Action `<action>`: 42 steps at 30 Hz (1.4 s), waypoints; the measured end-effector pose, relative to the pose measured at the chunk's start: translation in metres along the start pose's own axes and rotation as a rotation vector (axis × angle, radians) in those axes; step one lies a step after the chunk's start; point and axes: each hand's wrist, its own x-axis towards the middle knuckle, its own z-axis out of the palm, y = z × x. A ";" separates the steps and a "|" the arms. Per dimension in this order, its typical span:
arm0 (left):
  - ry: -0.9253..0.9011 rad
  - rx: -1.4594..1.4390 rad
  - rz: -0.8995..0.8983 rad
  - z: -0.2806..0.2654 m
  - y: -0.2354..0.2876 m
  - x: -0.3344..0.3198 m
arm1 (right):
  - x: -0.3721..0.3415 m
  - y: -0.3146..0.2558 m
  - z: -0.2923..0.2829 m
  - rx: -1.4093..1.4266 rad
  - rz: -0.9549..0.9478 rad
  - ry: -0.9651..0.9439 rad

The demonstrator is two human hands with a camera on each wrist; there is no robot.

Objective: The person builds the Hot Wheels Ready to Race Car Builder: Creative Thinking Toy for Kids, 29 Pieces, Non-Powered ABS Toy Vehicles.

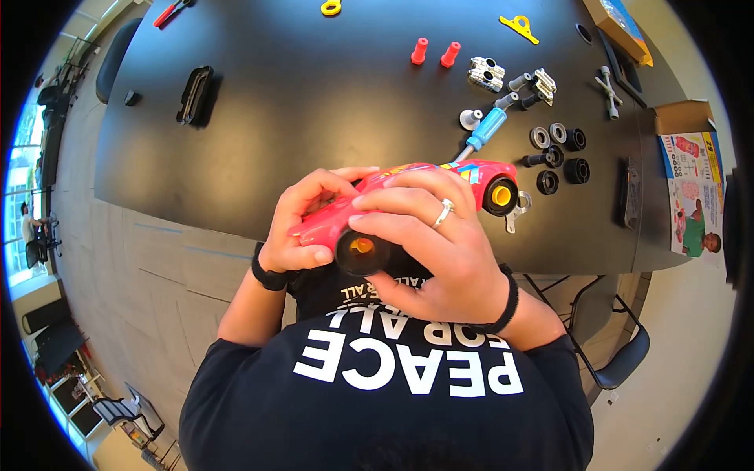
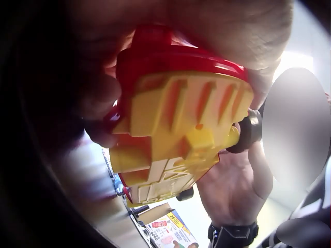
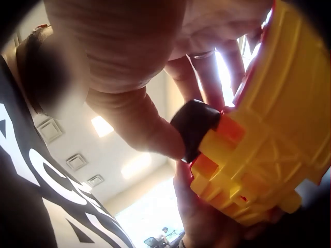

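Held above the table's front edge is a red toy car [image 1: 326, 218] with colored stickers. My left hand [image 1: 297, 216] grips one end of it. Across the car's top lie the fingers of my right hand [image 1: 452, 255], a ring on one of them. In the right wrist view the right thumb presses a black wheel [image 3: 195, 126] at the side of the yellow underside [image 3: 258, 150]. The left wrist view shows that yellow underside [image 2: 181, 108] from below. Another black wheel [image 1: 500, 196] with a yellow hub sits toward the car's other end.
Just beyond the car lies a blue-handled screwdriver [image 1: 488, 128]. Several loose black wheels [image 1: 577, 170], silver engine parts [image 1: 486, 74] and two red pegs [image 1: 450, 55] are on the table. A grey cross wrench [image 1: 609, 93] and a printed box [image 1: 691, 188] stand right; a black part [image 1: 194, 96] lies left.
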 end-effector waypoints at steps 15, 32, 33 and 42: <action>0.067 0.049 -0.046 0.009 0.006 -0.001 | -0.065 0.066 -0.122 -0.267 0.400 0.741; 0.050 0.086 -0.031 0.004 -0.001 -0.006 | -0.052 0.163 -0.144 -0.575 0.534 0.011; 0.054 0.088 -0.028 0.002 0.000 -0.005 | -0.052 0.167 -0.142 -0.574 0.529 0.011; 0.031 0.045 -0.066 0.000 0.002 -0.005 | -0.064 0.118 -0.153 0.272 0.549 0.658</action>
